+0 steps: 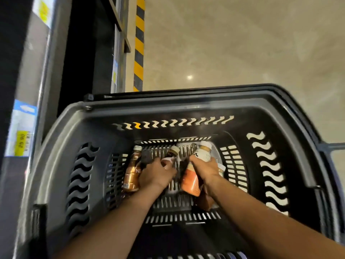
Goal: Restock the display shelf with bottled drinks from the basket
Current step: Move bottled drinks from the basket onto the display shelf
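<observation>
Both my arms reach down into a dark plastic basket [78,128]. My left hand [155,174] grips a dark bottle with a beige cap [172,153] lying on the basket floor. My right hand [204,168] holds a white bottle with a pale cap [204,152], its cap pointing away from me. A brown coffee bottle [133,170] lies left of my left hand. An orange bottle [190,181] lies between my wrists, and another brown bottle [204,200] sits partly under my right forearm. The display shelf [37,71] stands at the left, blurred.
Price tags [22,131] run along the shelf edge on the left. A yellow-and-black striped post [139,43] rises behind the basket. Beige floor [233,43] spreads beyond and to the right. The basket's handle [332,145] juts out at the right.
</observation>
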Demonstrator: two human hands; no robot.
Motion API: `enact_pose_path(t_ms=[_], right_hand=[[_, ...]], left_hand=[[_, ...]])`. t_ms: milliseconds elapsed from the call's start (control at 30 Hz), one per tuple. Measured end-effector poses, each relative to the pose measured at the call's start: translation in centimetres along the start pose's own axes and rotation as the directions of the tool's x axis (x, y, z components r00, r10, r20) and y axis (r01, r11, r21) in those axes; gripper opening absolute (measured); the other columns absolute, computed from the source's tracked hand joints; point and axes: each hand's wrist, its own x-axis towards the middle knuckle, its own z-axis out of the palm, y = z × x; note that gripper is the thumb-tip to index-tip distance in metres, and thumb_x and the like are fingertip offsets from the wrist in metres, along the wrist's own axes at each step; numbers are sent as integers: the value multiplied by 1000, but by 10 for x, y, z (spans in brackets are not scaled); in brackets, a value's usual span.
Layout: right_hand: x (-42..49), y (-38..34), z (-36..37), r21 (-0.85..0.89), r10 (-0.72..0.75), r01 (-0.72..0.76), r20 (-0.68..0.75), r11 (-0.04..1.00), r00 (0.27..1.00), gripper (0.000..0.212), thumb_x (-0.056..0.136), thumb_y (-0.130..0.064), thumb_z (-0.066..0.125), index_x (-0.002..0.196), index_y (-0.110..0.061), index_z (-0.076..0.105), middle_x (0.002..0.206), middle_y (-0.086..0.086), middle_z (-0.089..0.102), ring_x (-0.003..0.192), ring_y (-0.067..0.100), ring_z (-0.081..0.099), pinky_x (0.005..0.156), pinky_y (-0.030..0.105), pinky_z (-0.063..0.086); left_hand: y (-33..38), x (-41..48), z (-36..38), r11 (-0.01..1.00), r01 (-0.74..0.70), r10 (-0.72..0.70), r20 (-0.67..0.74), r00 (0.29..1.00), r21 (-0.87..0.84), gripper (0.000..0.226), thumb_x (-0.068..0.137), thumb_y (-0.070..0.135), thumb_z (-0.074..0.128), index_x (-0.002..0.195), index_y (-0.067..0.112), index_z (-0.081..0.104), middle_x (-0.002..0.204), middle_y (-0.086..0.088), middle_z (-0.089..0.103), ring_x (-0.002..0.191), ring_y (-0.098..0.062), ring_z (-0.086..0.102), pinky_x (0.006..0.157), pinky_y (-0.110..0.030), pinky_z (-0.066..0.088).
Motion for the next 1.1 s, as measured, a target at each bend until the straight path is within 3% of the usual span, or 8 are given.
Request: enact_pose_path(t_ms=[133, 267, 467, 667, 767, 867, 933, 1100], right_hand=[[-81, -13, -46, -128, -106, 113, 60, 985, 993, 66, 57, -46, 79, 116, -25, 59, 100, -1, 70, 91, 21, 67, 86, 37, 56], [-193, -41, -88, -193, -183, 207, 134, 959, 974, 57, 59, -40, 76, 111, -22, 66, 96, -1, 75, 88, 19, 71, 84, 41, 59], [-389, -98, -148, -260, -331, 375, 197, 890, 923, 59, 55, -44, 77, 109, -28, 60, 89, -2, 74, 83, 21, 72, 81, 47, 59], [-579, -141, -206, -225, -497, 536, 208, 814, 843, 50, 62, -47, 77, 103, -24, 60, 89, -4, 70, 81, 16, 69, 79, 41, 58], [-656, -156, -228, -213, -592, 660, 308, 720, 745, 53, 58, -50, 75, 103, -25, 61, 91, -5, 71, 83, 15, 69, 77, 38, 58], [-718, -166, -239, -226, -654, 788, 454, 572, 605, 38, 73, -35, 79, 103, -24, 57, 89, -8, 67, 78, 8, 64, 61, 21, 49], [-756, -170, -242, -206, -657, 852, 559, 481, 506, 34, 77, -31, 79, 101, -26, 55, 87, -9, 66, 74, 5, 62, 56, 17, 46], [-849, -154, -243, -55, -586, 946, 774, 318, 242, 35, 73, -33, 82, 98, -30, 57, 87, -2, 68, 78, 16, 68, 69, 39, 59]], left_hand=[[15, -79, -37, 923, 102, -87, 58, 995, -372, 65, 77, 52, 72, 130, 19, 54, 117, -7, 65, 99, -28, 60, 86, -35, 49], [37, -175, -110, 845, 138, -74, 143, 987, -516, 67, 81, 45, 71, 137, 15, 50, 130, -8, 61, 116, -28, 58, 98, -35, 46], [54, -359, -254, 680, 106, -16, 130, 991, -725, 29, 83, 33, 72, 108, 20, 64, 92, 3, 66, 87, -18, 62, 64, -25, 43], [45, -531, -369, 524, 2, -4, 0, 1000, -851, 19, 82, 34, 76, 97, 27, 67, 91, -1, 74, 85, -20, 71, 83, -37, 56], [32, -609, -414, 433, -67, -32, -90, 995, -899, 22, 84, 28, 75, 102, 21, 66, 90, -7, 75, 80, -22, 72, 72, -33, 58], [15, -673, -438, 354, -163, -127, -220, 967, -921, 23, 85, 28, 74, 104, 19, 65, 86, 0, 71, 72, -11, 68, 56, -21, 48], [4, -715, -444, 305, -208, -215, -280, 936, -929, 24, 82, 32, 76, 100, 19, 66, 86, 0, 72, 74, -12, 69, 61, -23, 49], [-27, -831, -434, 146, -360, -416, -387, 823, -922, 34, 73, 42, 76, 92, 18, 64, 87, -9, 74, 82, -27, 73, 83, -46, 58]])
